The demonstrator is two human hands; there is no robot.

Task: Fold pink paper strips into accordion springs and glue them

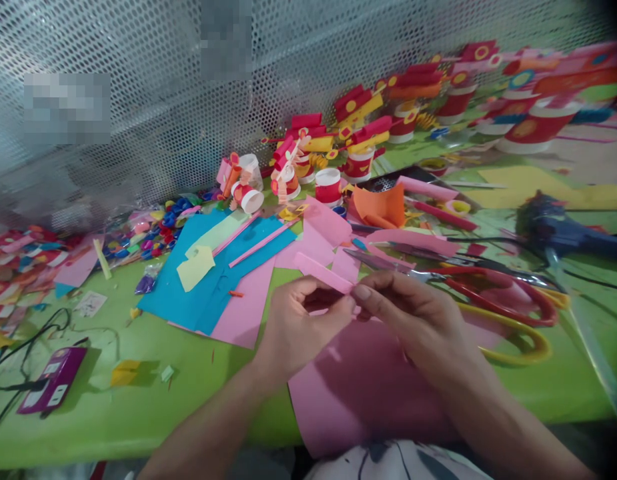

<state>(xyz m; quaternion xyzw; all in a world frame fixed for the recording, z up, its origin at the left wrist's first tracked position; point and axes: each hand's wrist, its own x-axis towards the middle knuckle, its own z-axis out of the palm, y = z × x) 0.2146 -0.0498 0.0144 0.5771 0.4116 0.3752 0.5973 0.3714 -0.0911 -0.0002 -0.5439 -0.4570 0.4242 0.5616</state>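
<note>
Between my two hands is a narrow pink paper strip (322, 272), its free end pointing up and to the left. My left hand (305, 323) pinches it between thumb and fingers. The fingertips of my right hand (413, 317) close on the strip's near end, against the left fingertips. Below my hands a large pink paper sheet (358, 393) lies at the table's front edge. Scissors with red and yellow handles (508, 353) lie beside my right hand, partly hidden by it. Blue paper (208, 307) with thin pink strips on it is to the left of my left hand.
Red paper cups (329, 188) with paper-roll figures line the back by a perforated metal panel (138, 100). A blue glue gun (563, 223) with a glue stick stands at right. A purple power strip (53, 380) with cords lies at left. Orange paper (381, 203) is behind my hands.
</note>
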